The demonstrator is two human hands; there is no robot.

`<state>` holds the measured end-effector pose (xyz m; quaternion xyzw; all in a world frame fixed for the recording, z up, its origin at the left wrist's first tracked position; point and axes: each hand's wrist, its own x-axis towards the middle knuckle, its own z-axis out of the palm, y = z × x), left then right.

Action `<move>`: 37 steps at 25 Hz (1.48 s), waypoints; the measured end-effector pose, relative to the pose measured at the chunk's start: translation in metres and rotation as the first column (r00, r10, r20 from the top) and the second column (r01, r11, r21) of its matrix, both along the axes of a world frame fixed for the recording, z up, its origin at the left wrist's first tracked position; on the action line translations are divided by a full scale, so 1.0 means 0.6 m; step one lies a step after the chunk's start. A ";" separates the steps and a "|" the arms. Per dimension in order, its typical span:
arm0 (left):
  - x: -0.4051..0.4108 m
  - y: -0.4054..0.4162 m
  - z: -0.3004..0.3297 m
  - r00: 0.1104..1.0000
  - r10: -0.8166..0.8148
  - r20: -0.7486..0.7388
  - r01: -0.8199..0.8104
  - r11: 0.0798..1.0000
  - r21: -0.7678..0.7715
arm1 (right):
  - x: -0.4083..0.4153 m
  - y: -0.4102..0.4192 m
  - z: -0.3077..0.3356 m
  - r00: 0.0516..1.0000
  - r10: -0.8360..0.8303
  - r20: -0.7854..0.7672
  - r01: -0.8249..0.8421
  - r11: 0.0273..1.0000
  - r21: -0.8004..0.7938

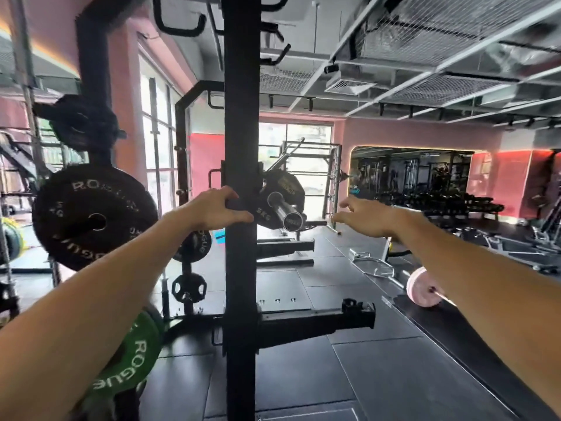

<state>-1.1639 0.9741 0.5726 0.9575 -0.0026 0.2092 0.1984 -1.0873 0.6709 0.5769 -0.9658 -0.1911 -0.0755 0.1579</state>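
- Your left hand [217, 208] grips the black rack upright [242, 117] at frame centre.
- Your right hand [368, 215], fingers spread, hovers just right of the barbell end [288, 215].

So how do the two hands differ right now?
The left hand grips the black rack post, fingers and thumb curled on it; the right hand touches nothing. The left hand sits left of the barbell end, the right hand to its right, fingers spread. Both are stretched forward at similar height.

I read ROGUE on the large black plate [94, 217] and the green plate [130, 360]. The small plate [267, 217] on the barbell [283, 209] says 5KG.
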 end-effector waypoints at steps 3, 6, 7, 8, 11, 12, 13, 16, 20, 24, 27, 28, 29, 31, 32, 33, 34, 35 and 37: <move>0.043 -0.018 0.003 0.998 0.067 0.003 -0.067 0.998 -0.006 | 0.048 -0.026 -0.010 1.000 0.014 -0.001 -0.014 1.000 0.019; 0.098 -0.022 0.002 0.992 0.117 0.044 -0.117 0.993 -0.008 | 0.107 -0.028 -0.022 0.999 0.029 0.013 -0.030 0.999 0.030; 0.118 -0.019 0.001 0.990 0.130 0.059 -0.129 0.992 -0.006 | 0.131 -0.025 -0.029 0.999 0.033 0.018 -0.034 0.999 0.021; 0.140 -0.015 -0.001 0.987 0.139 0.076 -0.140 0.990 -0.002 | 0.155 -0.021 -0.036 0.999 0.035 0.024 -0.035 0.999 0.014; 0.211 0.005 -0.008 0.981 0.170 0.094 -0.170 0.985 0.000 | 0.224 -0.002 -0.052 0.999 0.023 0.041 -0.023 1.000 -0.004; 0.240 0.013 -0.011 0.980 0.173 0.094 -0.173 0.985 -0.009 | 0.253 0.007 -0.056 0.999 0.021 0.043 -0.020 1.000 -0.008; 0.270 0.022 -0.013 0.980 0.173 0.095 -0.173 0.985 -0.014 | 0.282 0.018 -0.058 0.999 0.018 0.043 -0.018 1.000 -0.004; 0.368 0.057 -0.015 0.975 0.181 0.126 -0.183 0.983 0.002 | 0.383 0.061 -0.059 0.999 0.012 0.033 -0.013 0.999 0.034; 0.488 0.108 -0.007 0.964 0.211 0.164 -0.215 0.977 0.005 | 0.508 0.122 -0.059 1.000 0.001 0.014 -0.003 0.994 0.111; 0.606 0.136 -0.009 0.970 0.196 0.144 -0.199 0.980 0.004 | 0.636 0.175 -0.082 1.000 -0.016 -0.023 0.020 0.981 0.194; 0.673 0.139 -0.016 0.977 0.143 0.156 -0.142 0.990 -0.013 | 0.704 0.203 -0.104 0.998 -0.034 -0.044 0.045 0.962 0.269; 0.688 0.137 -0.017 0.976 0.119 0.181 -0.117 0.993 -0.026 | 0.718 0.211 -0.109 0.998 -0.041 -0.054 0.055 0.955 0.292; 0.704 0.135 -0.016 0.973 0.106 0.207 -0.101 0.994 -0.038 | 0.732 0.220 -0.111 0.997 -0.040 -0.060 0.057 0.948 0.312; 0.735 0.130 -0.014 0.962 0.115 0.247 -0.109 0.993 -0.038 | 0.755 0.239 -0.113 0.999 -0.014 -0.030 0.024 0.928 0.371; 0.746 0.127 -0.011 0.957 0.131 0.258 -0.130 0.991 -0.020 | 0.766 0.248 -0.115 1.000 -0.011 -0.001 0.011 0.911 0.412; 0.758 0.126 -0.009 0.954 0.153 0.258 -0.161 0.987 0.012 | 0.775 0.257 -0.118 1.000 -0.019 0.014 0.011 0.889 0.457; 0.766 0.125 -0.005 0.950 0.182 0.253 -0.201 0.978 0.054 | 0.783 0.264 -0.121 0.999 -0.030 0.013 0.019 0.861 0.508; 0.769 0.125 -0.001 0.946 0.214 0.242 -0.242 0.966 0.092 | 0.784 0.270 -0.123 0.999 -0.042 0.008 0.031 0.838 0.545; 0.769 0.123 0.005 0.937 0.277 0.213 -0.305 0.946 0.114 | 0.781 0.275 -0.126 0.998 -0.055 0.004 0.043 0.819 0.572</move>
